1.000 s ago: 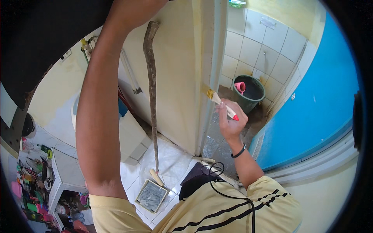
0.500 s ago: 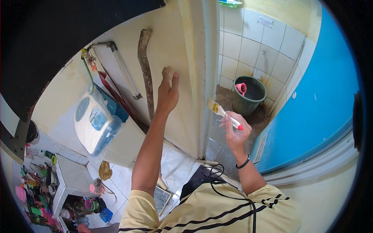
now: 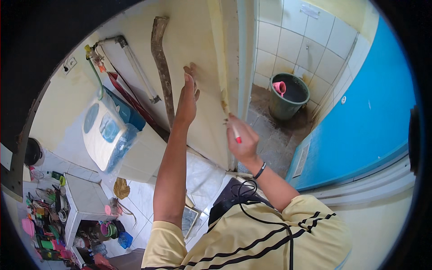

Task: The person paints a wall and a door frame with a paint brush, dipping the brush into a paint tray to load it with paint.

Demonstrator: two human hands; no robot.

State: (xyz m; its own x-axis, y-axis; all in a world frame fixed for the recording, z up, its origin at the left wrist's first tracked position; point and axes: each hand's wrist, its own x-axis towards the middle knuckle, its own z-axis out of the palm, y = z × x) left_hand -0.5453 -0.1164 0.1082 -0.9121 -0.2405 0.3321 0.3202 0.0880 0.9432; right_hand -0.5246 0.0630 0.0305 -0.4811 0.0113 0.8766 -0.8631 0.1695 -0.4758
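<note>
My right hand (image 3: 243,141) grips a paintbrush (image 3: 236,135) with a white, red-tipped handle. Its bristles meet the cream wall (image 3: 207,121) near the pale door frame (image 3: 244,67). Higher up and to the left, my left hand (image 3: 188,96) is raised at the same wall, fingers extended and holding nothing. Whether its fingertips touch the wall I cannot tell. A rough wooden stick (image 3: 162,63) leans on the wall just left of that hand.
Beyond the frame, a dark green bucket (image 3: 288,110) holds a pink dipper (image 3: 279,87). A blue door (image 3: 360,112) stands at right. On the left are a white-and-blue appliance (image 3: 101,139) and a cluttered tiled counter (image 3: 85,195). A tray (image 3: 191,220) lies on the floor.
My right hand has moved left with the paintbrush, from the doorway opening to the wall beside the frame. My left hand has turned more edge-on. The view has shifted slightly.
</note>
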